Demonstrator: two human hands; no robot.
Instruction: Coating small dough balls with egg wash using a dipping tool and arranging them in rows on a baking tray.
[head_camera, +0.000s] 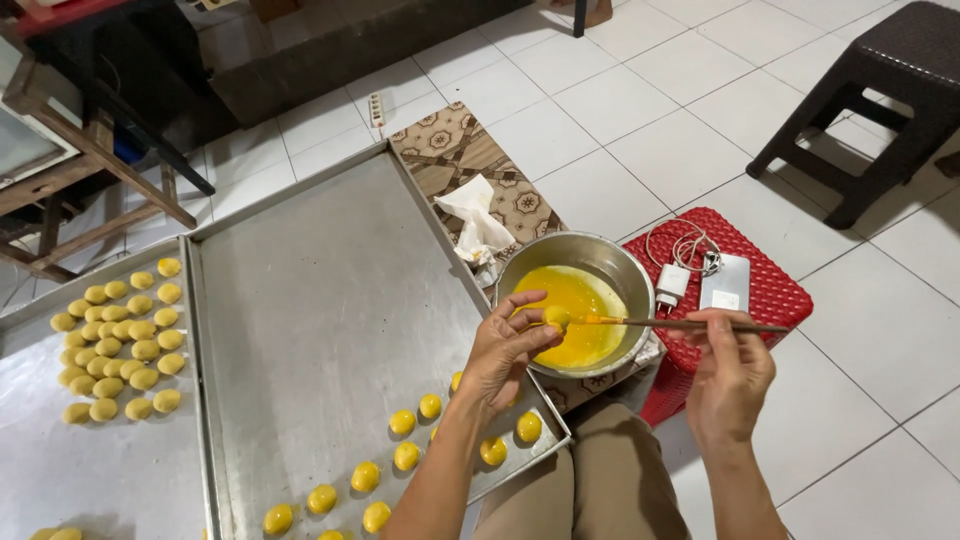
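My left hand (503, 350) holds a small round dough ball (556, 317) over the rim of a metal bowl (620, 270) filled with yellow egg wash (575, 300). My right hand (730, 365) grips a thin wooden-handled brush (690, 324), its tip touching the ball. Below my left arm, several glazed yellow balls (403, 422) lie on a large metal baking tray (320, 300).
A second tray (120, 470) at left carries several paler unglazed balls (120, 335). A red plastic stool (775, 295) holds a phone, charger and cable. A crumpled tissue (478, 220) lies on a patterned mat. A dark stool (880, 90) stands far right; wooden furniture at far left.
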